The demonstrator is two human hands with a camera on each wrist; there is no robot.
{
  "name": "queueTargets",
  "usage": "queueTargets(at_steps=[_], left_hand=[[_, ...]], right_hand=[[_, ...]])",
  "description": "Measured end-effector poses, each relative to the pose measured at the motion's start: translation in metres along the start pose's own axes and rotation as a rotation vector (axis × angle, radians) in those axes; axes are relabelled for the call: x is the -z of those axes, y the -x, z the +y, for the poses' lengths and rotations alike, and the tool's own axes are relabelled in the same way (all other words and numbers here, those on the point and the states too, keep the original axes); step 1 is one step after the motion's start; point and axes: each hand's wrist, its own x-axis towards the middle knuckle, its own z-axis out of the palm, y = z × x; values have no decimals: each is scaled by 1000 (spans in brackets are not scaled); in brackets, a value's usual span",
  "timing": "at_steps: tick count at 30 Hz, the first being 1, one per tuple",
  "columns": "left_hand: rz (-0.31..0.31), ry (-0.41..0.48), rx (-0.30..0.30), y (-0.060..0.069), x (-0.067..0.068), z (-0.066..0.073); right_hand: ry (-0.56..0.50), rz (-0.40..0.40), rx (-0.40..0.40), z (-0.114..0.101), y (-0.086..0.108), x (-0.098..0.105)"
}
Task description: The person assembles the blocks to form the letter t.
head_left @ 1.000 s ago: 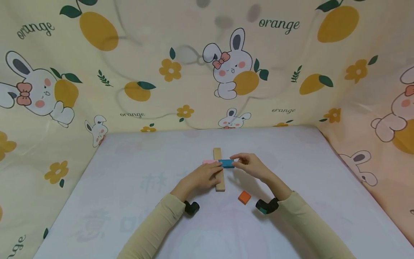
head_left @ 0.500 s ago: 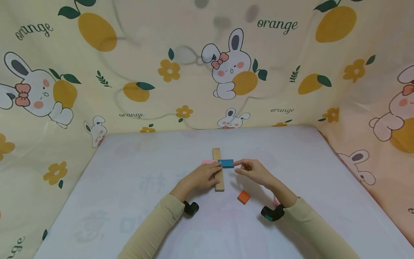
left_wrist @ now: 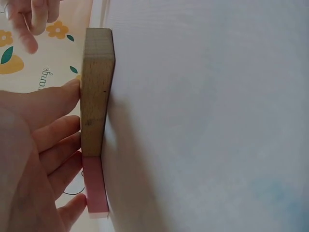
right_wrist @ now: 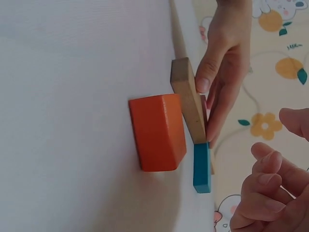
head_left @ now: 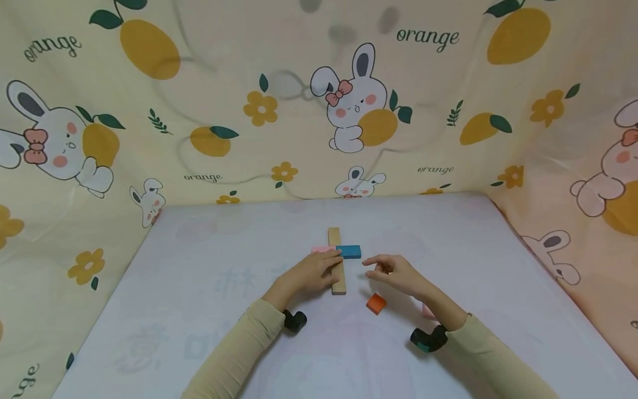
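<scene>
A long plain wooden block (head_left: pixel 339 284) lies on the table, pointing away from me. Across its middle, a pink block (head_left: pixel 321 249) extends to the left and a blue block (head_left: pixel 351 252) to the right, forming a cross. My left hand (head_left: pixel 310 271) rests over the wooden and pink blocks; in the left wrist view its fingertips touch their upper faces. Just right of the blue block, my right hand (head_left: pixel 399 275) hovers with loosely bent fingers and holds nothing. The right wrist view shows a gap between that hand and the blue block (right_wrist: pixel 201 166).
An orange block (head_left: pixel 376 303) sits on the white tabletop (head_left: pixel 224 343), nearer to me than the cross. Another pink piece (head_left: pixel 428 312) is partly hidden by my right wrist. A printed cloth (head_left: pixel 299 55) hangs behind and at the sides.
My right hand has come away from the blue block's right end, moving right and toward me. The pink piece by the right wrist has come into sight. My left hand stays put.
</scene>
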Motion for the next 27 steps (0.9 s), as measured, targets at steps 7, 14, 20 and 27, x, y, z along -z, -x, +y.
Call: queueTargets(at_steps=[7, 14, 20, 27], left_hand=[[15, 1, -15, 1, 1, 0], [-13, 5, 8, 1, 1, 0], [-14, 11, 10, 1, 0, 0], [-5, 15, -5, 1, 0, -1]], right_hand=[[-16, -30, 49, 6, 11, 0], [-48, -57, 36, 10, 22, 1], [-74, -76, -46, 16, 28, -1], [-89, -104, 27, 24, 34, -6]])
